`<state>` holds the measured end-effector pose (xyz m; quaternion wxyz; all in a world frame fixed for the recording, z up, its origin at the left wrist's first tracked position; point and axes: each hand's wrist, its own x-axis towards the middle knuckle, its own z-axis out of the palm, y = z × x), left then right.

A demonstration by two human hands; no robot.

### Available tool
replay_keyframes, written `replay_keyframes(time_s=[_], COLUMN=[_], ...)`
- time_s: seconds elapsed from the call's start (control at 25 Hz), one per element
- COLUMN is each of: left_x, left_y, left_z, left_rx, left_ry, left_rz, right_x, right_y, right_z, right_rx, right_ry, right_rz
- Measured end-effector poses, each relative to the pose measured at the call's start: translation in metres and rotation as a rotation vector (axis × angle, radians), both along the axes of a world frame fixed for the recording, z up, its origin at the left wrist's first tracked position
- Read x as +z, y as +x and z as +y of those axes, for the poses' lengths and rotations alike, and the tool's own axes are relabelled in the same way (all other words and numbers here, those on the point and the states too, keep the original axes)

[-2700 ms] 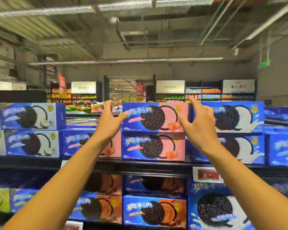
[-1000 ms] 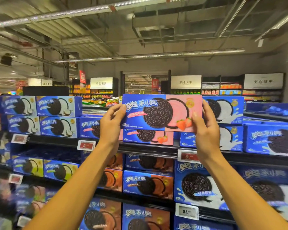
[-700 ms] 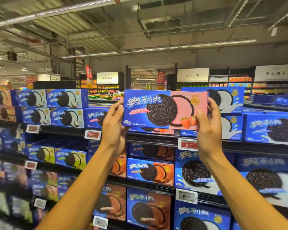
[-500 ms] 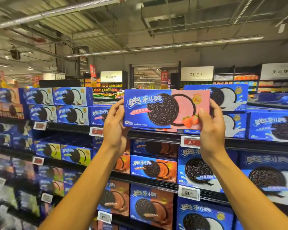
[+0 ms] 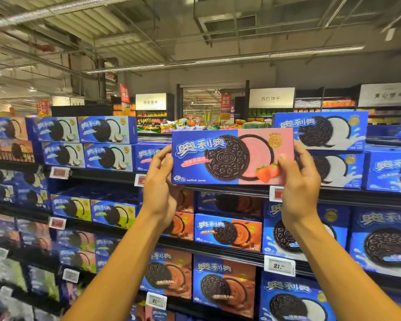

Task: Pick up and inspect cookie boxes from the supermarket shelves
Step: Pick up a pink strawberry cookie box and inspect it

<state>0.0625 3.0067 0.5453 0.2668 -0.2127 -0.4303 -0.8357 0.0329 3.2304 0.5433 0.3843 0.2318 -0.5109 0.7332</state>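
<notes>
At the far left the shelves carry stacked cookie boxes, blue with a dark cookie and white cream on the top tier, and blue and yellow ones a tier lower, some blurred; small price tags are clipped to the shelf edges; the left hand grips the left end of the strawberry cookie box, fingers curled round its short edge; the box is held level in the air in front of the top tier, its blue and pink face toward the camera, a dark cookie and strawberries printed on it; the right hand grips the right end, thumb on the front face; below sit blue and orange boxes; to the right stand larger blue boxes with white cream pictured.
</notes>
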Motion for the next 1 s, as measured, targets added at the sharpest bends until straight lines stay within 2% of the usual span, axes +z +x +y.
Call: replay_keyframes(time_s=[0.24, 0.48, 0.64, 0.76, 1.0], left_x=[-0.008, -0.025, -0.037, -0.048, -0.071], left_y=[-0.009, -0.014, -0.003, 0.006, 0.022], left_z=[-0.042, -0.064, -0.071, -0.065, -0.070], left_rx=[-0.100, -0.282, -0.468, -0.457, -0.303], left_ry=[-0.010, -0.060, -0.318, -0.468, -0.611], left_rz=[-0.029, 0.031, -0.078, -0.108, -0.063], right_x=[-0.010, -0.036, -0.063, -0.092, -0.156], right_y=[-0.005, -0.011, -0.021, -0.026, -0.039], right_z=[-0.030, -0.053, -0.071, -0.092, -0.134], right_rx=[0.039, 0.214, 0.476, 0.571, 0.545], right_ry=[-0.089, -0.234, -0.433, -0.466, -0.571], right_rz=[-0.053, -0.127, -0.330, -0.463, -0.644])
